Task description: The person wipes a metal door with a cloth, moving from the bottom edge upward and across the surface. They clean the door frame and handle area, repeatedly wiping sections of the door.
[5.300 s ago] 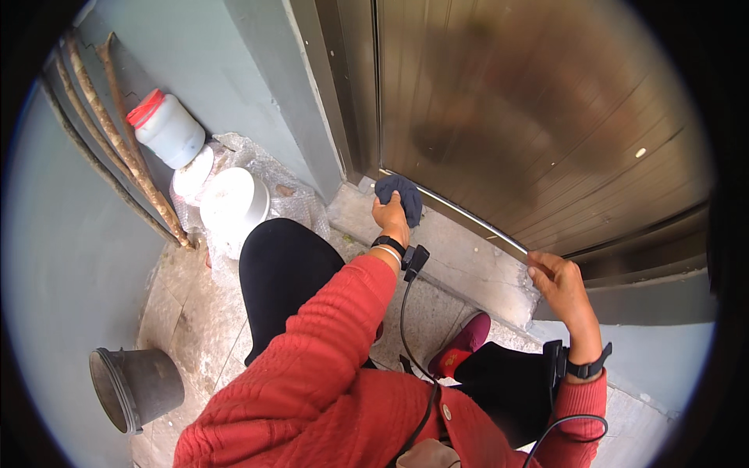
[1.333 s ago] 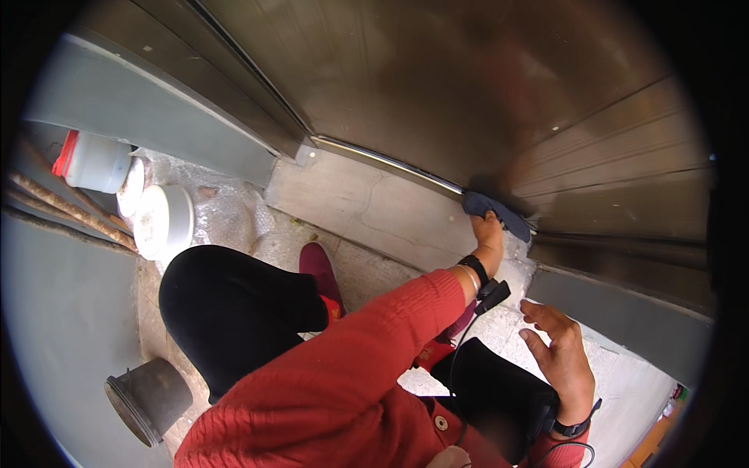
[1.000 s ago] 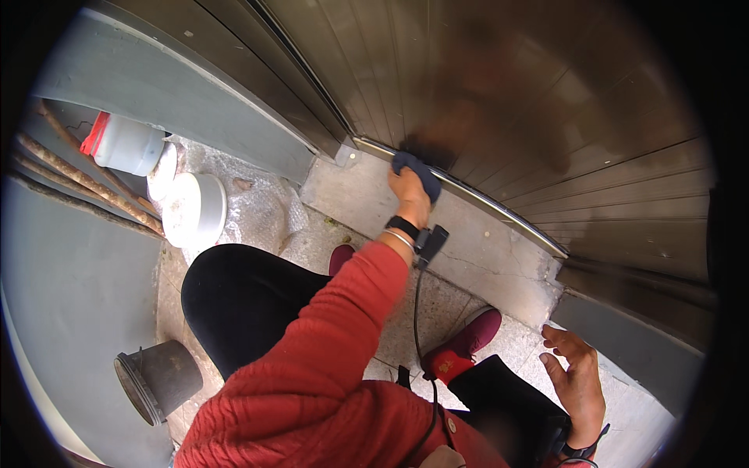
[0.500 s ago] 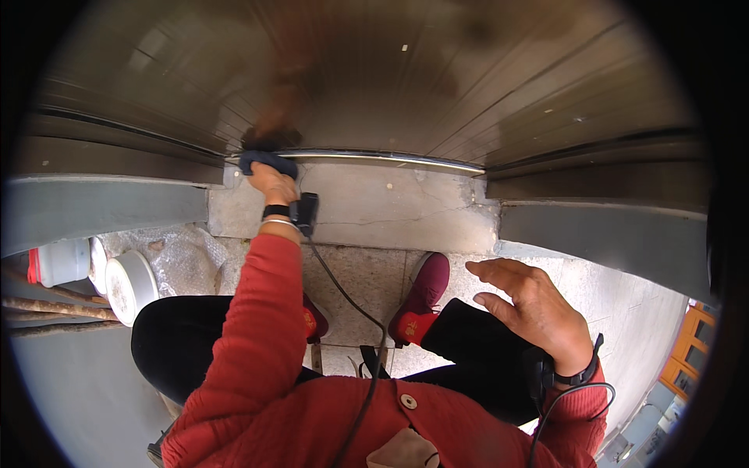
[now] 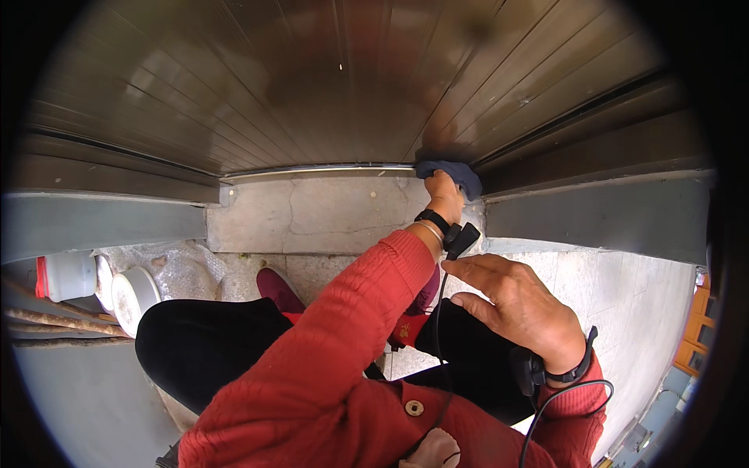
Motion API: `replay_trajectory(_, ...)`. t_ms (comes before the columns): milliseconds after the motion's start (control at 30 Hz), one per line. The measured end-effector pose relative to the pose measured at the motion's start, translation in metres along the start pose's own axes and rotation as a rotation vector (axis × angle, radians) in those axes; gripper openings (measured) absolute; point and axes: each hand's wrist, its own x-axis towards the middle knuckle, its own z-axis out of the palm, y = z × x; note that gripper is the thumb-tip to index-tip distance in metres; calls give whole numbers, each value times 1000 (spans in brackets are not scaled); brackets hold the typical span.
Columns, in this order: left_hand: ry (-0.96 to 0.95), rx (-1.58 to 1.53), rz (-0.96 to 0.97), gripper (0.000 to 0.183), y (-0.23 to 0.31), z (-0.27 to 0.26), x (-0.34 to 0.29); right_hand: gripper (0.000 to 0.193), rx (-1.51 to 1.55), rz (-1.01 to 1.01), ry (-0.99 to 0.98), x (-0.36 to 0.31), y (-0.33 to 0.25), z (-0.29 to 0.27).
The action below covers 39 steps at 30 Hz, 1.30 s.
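Gripping the cloth [image 5: 468, 179], my left hand [image 5: 443, 187] extends to the right end of the sill [image 5: 312, 210], where the cloth sits bunched at the foot of the door [image 5: 328, 101]. Its fingertips are largely hidden, so how tightly they close cannot be told. My right hand [image 5: 519, 300] hangs nearer me, thumb and fingers apart, palm turned from view. My left sleeve [image 5: 312, 335] covers parts of my legs [image 5: 207, 343] and shoes [image 5: 277, 288]. At far right, an orange object [image 5: 694, 331] is cut off and hard to identify.
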Motion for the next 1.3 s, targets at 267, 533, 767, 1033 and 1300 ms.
replay_trajectory(267, -453, 1113, 871, 17, 84, -135, 38, 35, -35, -54, -4, 2, -3, 1)
replay_trajectory(533, -443, 890, 973, 17, 204, -240, 65, 39, -66, -40, -52, 5, -3, 7)
replay_trajectory(767, 481, 40, 85, 41, 181, -174, 66, 33, -58, -91, -18, 3, 2, 13)
replay_trajectory(1033, -64, 501, 158, 33, 85, -81, 26, 36, -86, -43, -72, 3, 3, 13)
replay_trajectory(1300, -508, 937, 675, 27, 69, -72, 4, 37, -100, -47, -97, 8, 2, 11)
